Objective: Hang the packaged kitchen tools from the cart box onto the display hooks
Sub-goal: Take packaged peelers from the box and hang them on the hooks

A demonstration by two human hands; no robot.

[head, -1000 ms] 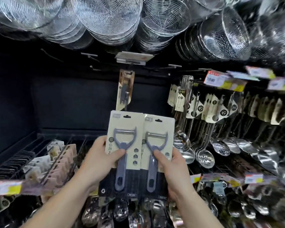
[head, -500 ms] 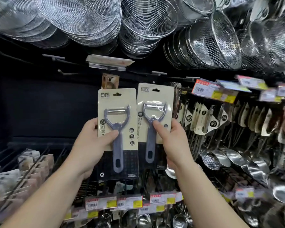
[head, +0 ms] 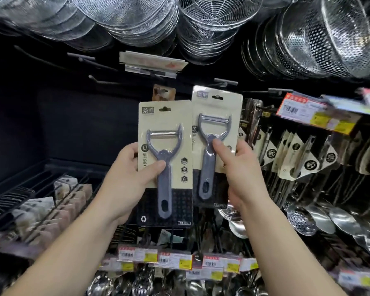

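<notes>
Two bare forearms, no sleeves visible. Left hand (head: 128, 180) and right hand (head: 241, 174) bare: no gloves, rings, watch or wristbands. Short, plain, unpainted nails on visible thumbs. Rest of body out of view.

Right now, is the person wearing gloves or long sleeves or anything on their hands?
No. The left hand and the right hand are both bare: no gloves, and no rings that I can see. Both forearms are bare too, all the way down to the edge of the picture, with no sleeves, watch or bracelet in view. The nails look short and plain.
</notes>
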